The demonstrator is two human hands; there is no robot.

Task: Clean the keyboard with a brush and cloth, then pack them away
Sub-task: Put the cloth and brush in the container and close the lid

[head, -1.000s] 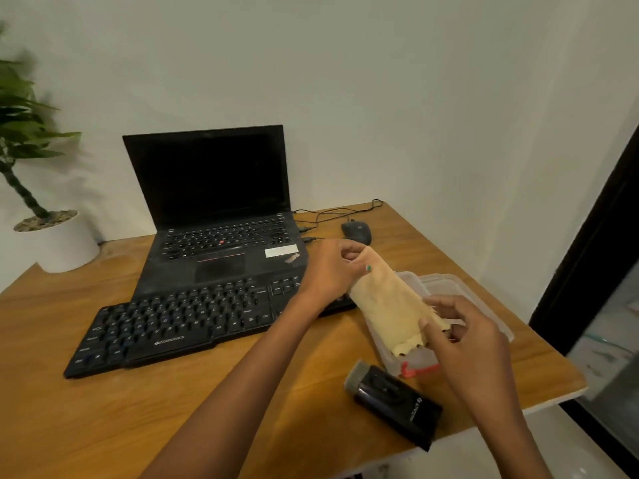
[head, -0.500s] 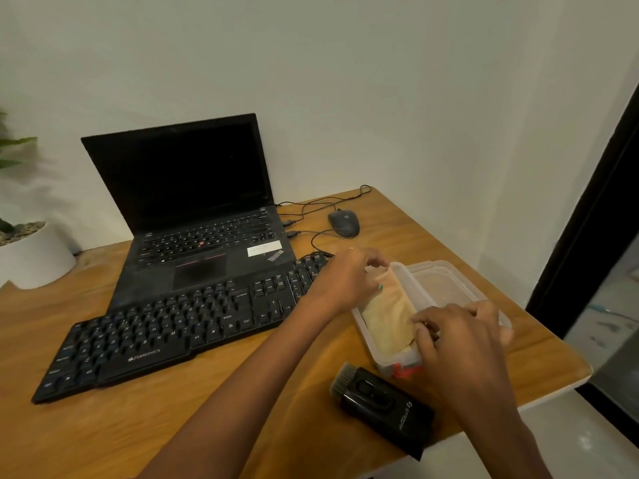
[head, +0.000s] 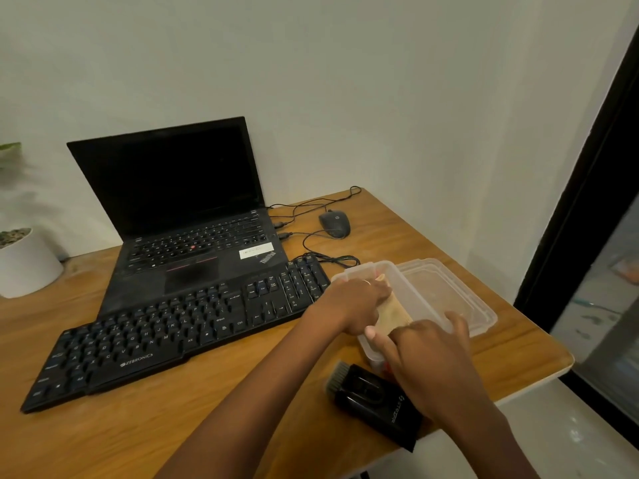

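The tan cloth [head: 394, 312] lies folded inside the clear plastic container [head: 413, 288] at the table's right. My left hand [head: 349, 305] reaches into the container from the left, its fingers curled on the cloth's far part. My right hand [head: 425, 354] covers the container's near end, thumb and fingers spread and pressing on the cloth. The black brush [head: 375, 399] lies on the table just in front of the container, grey bristles pointing left, partly under my right wrist. The black keyboard [head: 173, 337] stretches across the table's middle.
The container's clear lid [head: 463, 302] lies against its right side near the table edge. An open black laptop [head: 193, 236] stands behind the keyboard. A wired mouse [head: 334, 223] and its cables lie at the back right. A white plant pot [head: 26, 267] stands at the far left.
Both hands have lowered the cloth from above the table down into the container and now push it in. The camera has shifted to the right.
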